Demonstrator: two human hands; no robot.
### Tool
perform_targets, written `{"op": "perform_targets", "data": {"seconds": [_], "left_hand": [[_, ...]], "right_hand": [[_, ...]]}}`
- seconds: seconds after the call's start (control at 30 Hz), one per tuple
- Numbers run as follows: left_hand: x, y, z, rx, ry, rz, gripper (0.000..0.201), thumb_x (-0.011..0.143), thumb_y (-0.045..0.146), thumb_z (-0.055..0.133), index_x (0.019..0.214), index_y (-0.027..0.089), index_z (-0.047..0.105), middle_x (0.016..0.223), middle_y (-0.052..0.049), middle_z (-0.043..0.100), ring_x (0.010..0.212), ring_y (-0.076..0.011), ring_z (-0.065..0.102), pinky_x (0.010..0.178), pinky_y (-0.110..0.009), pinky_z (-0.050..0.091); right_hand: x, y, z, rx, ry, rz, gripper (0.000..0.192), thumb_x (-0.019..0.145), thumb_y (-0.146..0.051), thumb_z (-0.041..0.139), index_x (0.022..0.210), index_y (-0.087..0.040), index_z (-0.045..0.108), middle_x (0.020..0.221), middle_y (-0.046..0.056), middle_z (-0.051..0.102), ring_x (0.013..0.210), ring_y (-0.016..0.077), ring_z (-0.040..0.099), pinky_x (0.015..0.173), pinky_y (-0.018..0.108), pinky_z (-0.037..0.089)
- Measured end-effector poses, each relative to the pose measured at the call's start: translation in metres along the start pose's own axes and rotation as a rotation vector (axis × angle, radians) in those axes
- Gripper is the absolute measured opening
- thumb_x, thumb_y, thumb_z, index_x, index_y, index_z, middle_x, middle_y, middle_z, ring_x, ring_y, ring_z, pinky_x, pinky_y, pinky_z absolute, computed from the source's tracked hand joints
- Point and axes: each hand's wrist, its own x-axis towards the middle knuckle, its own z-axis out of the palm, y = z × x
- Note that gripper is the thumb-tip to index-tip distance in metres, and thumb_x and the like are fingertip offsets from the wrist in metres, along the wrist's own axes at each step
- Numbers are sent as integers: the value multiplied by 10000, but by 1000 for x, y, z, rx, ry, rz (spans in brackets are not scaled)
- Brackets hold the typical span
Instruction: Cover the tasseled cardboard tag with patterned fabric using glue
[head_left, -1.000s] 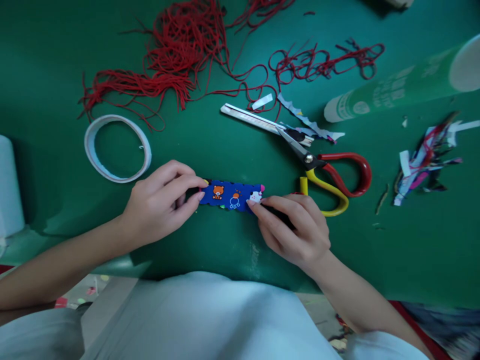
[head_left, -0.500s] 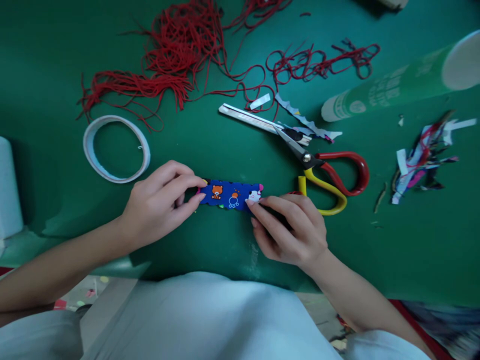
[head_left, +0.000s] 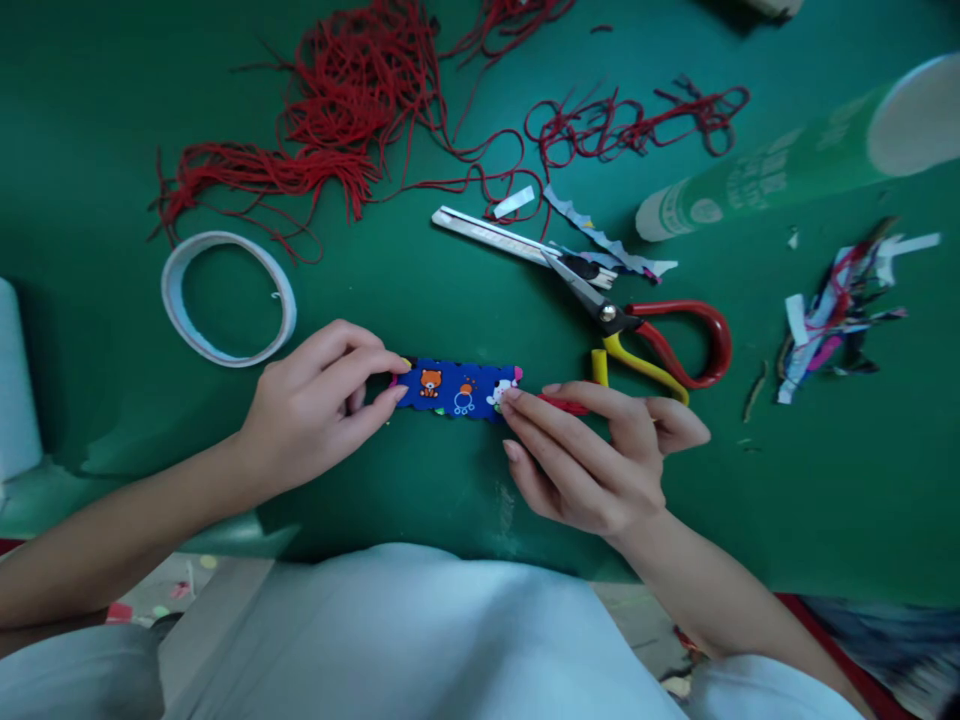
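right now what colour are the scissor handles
One red, one yellow on the scissors, clearest in the head view.

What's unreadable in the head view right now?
- Blue strip: both ends hidden under the left hand and right hand.
- Green tube: print blurred, far end cut by the frame edge.
- Scrap pile: too small to sort.

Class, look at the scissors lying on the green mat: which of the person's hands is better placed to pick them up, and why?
Probably the right hand. It lies beside the scissors, close to their yellow handle, while the left hand pinches the far end of the blue strip.
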Motion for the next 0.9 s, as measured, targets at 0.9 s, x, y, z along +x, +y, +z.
{"op": "perform_targets", "data": {"seconds": [0.9], "left_hand": [[-1,0,-1,19,-4,-4,151,813,110,690,951,168,671,891,2,621,515,3,460,510,-161,424]], "right_hand": [[-1,2,2,4,-20,-25,180,862,-236,623,1022,-176,681,994,5,762,923,216,645,763,420,326]]}}
